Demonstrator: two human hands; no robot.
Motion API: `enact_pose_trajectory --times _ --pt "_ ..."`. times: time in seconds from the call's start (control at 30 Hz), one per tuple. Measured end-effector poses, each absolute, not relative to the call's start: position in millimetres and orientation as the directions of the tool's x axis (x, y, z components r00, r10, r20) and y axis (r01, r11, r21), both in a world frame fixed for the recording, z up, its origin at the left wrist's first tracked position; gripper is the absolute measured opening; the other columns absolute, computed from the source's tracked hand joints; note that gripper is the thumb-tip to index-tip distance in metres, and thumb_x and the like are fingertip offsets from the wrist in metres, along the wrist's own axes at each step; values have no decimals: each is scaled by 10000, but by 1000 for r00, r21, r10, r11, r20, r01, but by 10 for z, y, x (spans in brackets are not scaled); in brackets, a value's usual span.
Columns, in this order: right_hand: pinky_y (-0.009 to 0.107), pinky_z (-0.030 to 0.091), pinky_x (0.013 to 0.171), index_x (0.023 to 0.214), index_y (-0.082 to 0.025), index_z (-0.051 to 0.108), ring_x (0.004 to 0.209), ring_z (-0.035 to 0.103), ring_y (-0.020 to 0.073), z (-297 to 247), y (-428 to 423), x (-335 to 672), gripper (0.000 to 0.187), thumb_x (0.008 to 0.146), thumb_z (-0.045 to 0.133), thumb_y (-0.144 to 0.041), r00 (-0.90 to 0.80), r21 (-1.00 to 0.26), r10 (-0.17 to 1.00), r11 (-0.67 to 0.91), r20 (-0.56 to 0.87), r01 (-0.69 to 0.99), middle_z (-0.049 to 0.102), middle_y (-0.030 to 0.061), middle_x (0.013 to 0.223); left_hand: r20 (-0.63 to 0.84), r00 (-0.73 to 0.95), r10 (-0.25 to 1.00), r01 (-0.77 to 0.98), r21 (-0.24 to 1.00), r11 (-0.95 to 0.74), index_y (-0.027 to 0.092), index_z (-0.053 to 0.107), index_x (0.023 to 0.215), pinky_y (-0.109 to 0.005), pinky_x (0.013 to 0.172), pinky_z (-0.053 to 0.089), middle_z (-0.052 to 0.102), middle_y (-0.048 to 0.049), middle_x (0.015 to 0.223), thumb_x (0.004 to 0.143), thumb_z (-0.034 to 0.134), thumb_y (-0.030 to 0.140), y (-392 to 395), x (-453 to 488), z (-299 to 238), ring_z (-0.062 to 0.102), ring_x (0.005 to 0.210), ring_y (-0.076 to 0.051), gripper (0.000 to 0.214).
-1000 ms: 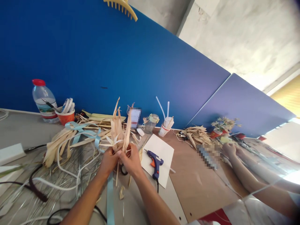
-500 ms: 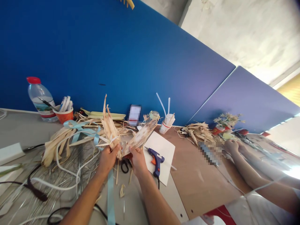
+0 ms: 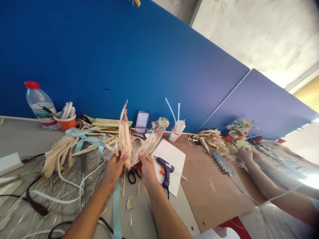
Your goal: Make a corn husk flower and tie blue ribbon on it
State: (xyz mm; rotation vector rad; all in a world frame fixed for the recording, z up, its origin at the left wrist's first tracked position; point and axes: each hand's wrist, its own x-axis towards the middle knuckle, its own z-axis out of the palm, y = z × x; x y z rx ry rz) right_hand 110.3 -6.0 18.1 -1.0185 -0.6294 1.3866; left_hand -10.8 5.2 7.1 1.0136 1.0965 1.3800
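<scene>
Dried husks (image 3: 125, 135) are forming a V above the table (image 3: 142, 219): the left hand (image 3: 113, 170) is pinching the upright one, the right hand (image 3: 147, 168) the tilted, spotted one. Any hard pull would be risking a tear in such brittle-looking sheets; a careless rightward swing, a knock to the glue gun (image 3: 166, 171) lying on white paper (image 3: 178, 158).

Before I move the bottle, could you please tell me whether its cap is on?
On: the red cap covers the bottle's top.

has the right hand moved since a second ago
Yes: the right hand has shifted rightward, away from the left hand and closer to the glue gun, unmoved on the white sheet.
</scene>
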Motion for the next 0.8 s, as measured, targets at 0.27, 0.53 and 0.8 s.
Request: enact_pose_trajectory --times 0.27,0.53,0.8 --pt "212 434 522 751 -172 618 563 571 118 217 -97 1068 151 698 661 -308 53 -866 995 -49 -87 -497 651 -19 657 -127 -25 992 -457 884 102 137 647 937 -272 569 486 700 -31 742 601 758 425 45 -82 53 635 619 -180 456" --pt "236 467 520 851 -165 626 609 620 152 225 -106 978 242 630 703 -228 31 -758 993 -70 -118 -648 687 10 715 -145 74 987 -516 841 163 133 616 676 -190 413 311 481 68 454 517 815 399 -27 -16 198 385 397 -60 368" --pt "236 463 483 778 -178 588 576 608 151 227 10 1061 155 639 636 -226 175 -705 968 -2 -178 -710 665 2 657 -108 116 987 -502 851 152 113 668 843 -189 410 230 570 23 630 621 761 404 -35 -74 183 268 405 -15 378"
